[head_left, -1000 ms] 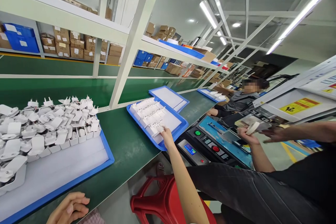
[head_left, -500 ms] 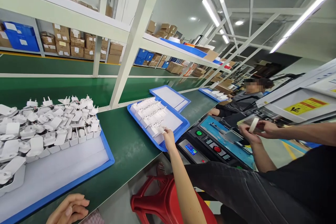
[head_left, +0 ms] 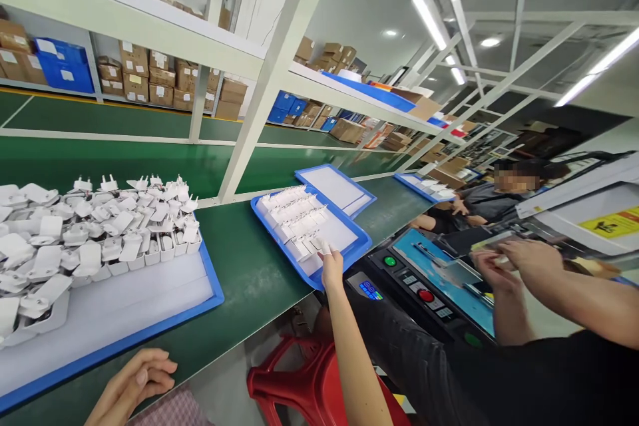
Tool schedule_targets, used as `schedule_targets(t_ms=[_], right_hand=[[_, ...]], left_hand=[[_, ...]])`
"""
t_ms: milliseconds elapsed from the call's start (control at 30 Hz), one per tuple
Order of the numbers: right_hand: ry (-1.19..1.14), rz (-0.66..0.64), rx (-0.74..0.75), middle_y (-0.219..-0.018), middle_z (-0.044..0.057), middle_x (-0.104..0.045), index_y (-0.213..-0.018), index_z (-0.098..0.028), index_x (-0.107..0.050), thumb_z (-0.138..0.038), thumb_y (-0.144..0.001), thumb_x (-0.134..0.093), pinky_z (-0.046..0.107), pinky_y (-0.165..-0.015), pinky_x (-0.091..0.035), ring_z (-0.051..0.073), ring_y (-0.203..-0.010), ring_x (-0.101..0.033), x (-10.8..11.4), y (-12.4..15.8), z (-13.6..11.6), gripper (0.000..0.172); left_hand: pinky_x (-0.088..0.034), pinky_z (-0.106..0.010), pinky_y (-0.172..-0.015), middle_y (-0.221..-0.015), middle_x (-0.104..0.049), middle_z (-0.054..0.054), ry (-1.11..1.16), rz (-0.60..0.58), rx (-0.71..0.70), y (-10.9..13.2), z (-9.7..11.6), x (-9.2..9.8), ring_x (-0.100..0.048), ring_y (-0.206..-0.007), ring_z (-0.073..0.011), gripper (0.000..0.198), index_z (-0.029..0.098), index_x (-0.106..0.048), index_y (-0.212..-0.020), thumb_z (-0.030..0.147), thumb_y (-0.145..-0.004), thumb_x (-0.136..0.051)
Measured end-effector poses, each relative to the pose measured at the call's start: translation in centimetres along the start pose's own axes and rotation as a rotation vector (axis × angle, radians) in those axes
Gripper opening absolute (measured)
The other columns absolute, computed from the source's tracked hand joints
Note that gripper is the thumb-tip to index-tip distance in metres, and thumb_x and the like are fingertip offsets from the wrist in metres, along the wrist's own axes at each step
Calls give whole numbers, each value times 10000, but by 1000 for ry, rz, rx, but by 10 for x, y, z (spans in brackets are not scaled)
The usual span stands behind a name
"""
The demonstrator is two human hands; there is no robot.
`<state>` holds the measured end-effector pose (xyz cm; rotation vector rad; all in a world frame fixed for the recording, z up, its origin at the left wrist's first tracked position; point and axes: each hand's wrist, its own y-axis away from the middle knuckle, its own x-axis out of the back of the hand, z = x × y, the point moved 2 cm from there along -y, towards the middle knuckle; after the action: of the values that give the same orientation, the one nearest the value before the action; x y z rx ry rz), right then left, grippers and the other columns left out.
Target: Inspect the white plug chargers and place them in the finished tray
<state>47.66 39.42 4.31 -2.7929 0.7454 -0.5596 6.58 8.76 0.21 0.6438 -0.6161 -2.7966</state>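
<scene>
My right hand (head_left: 331,267) reaches into a blue tray (head_left: 363,241) and pinches a white plug adapter (head_left: 325,248) at the near end of several rows of white adapters (head_left: 294,213). My left hand (head_left: 137,383) hangs over the bench's near edge, holding nothing, with its fingers loosely bent and the thumb apart. Just beyond it lies a larger blue tray (head_left: 219,293), piled with white plug adapters (head_left: 100,233), many with two pins showing.
A second tray (head_left: 337,188) stands behind the first on the green bench (head_left: 244,273). A red stool (head_left: 299,379) is below. To the right, a co-worker's hands (head_left: 519,266) are over a machine (head_left: 424,286); another person sits beyond. A shelf post (head_left: 269,93) rises from the bench.
The view has shifted a little, moving the scene rightward. My right hand remains at the same row's end with the adapter. The co-worker's hands have turned and come closer together.
</scene>
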Motion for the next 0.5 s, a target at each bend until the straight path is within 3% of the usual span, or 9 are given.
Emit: schedule_targets(t_ms=[167, 233, 300, 433, 500], right_hand=[[57, 197, 192, -1058, 120, -655, -990, -130, -643, -559, -945, -475, 512, -993, -442, 280, -1073, -600, 8, 42, -38, 463], [55, 153, 303, -1078, 153, -639, -986, -129, -640, -583, -933, -412, 541, -1026, -397, 317, -1115, -570, -4, 79, -60, 511], [42, -62, 416, -1010, 133, -664, -960, -156, -659, -593, -912, -421, 501, -981, -443, 302, -1037, -613, -31, 124, -85, 500], [160, -816, 600, -896, 64, -722, -942, -214, -721, -486, -874, -586, 350, -800, -530, 226, -823, -680, -107, 226, -141, 312], [242, -1034, 649, -867, 63, -731, -944, -204, -725, -464, -883, -598, 325, -760, -530, 214, -764, -681, -145, 270, -166, 297]], left_hand=[[-576, -388, -881, -992, -755, -107, 1, -79, -97, 4, 1, 1, -694, -897, -263, 509, 197, -731, -1009, 658, -800, -675], [-565, -372, -871, -970, -752, -105, -11, -72, -128, 11, -4, 2, -696, -884, -253, 488, 192, -729, -981, 648, -822, -660], [-556, -349, -843, -928, -746, -95, -25, -40, -170, 22, -10, 1, -695, -856, -240, 467, 187, -728, -932, 637, -847, -636], [-524, -305, -849, -911, -725, -72, -71, 17, -293, 50, -10, -2, -676, -873, -210, 399, 192, -728, -918, 561, -926, -575], [-515, -292, -847, -904, -714, -64, -82, 34, -328, 63, -6, 1, -667, -874, -199, 380, 195, -727, -924, 533, -947, -553]])
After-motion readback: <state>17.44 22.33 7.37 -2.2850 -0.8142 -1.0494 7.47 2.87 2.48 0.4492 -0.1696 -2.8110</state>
